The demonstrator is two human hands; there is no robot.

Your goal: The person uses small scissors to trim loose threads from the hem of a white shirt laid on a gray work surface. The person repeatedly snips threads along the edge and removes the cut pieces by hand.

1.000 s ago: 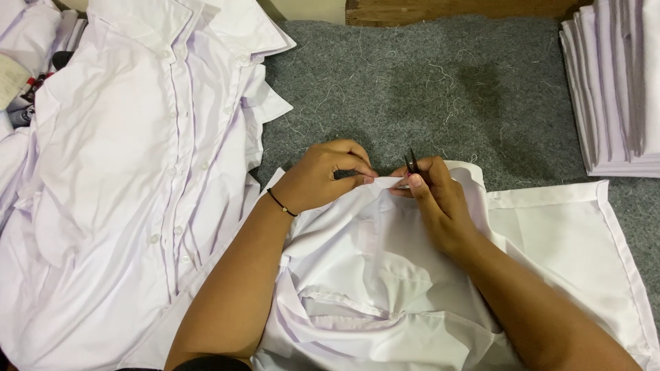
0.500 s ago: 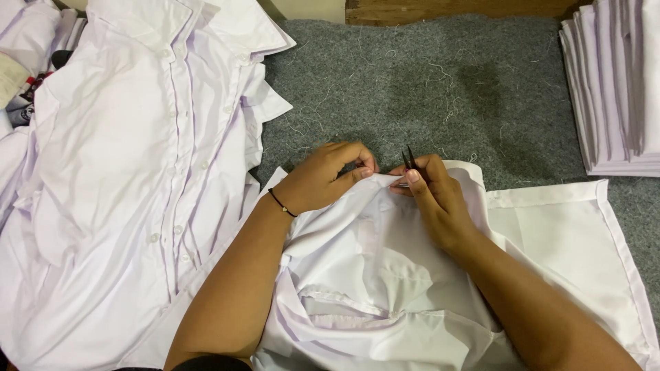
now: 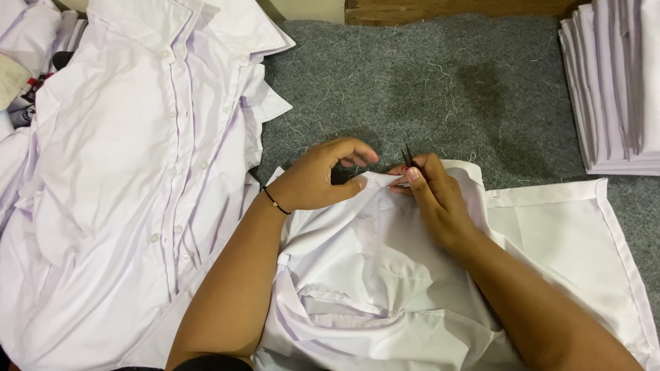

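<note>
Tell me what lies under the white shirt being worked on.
The white shirt lies on grey felt-like cloth strewn with thread scraps. Anything directly beneath it is covered by the fabric and both forearms.

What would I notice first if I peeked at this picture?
Two bare hands meet in the middle: the left hand pinches the edge of a white shirt, and the right hand holds small dark snips against it. A big pile of white shirts lies at the left, and a neat folded stack sits at the top right on grey felt.
</note>
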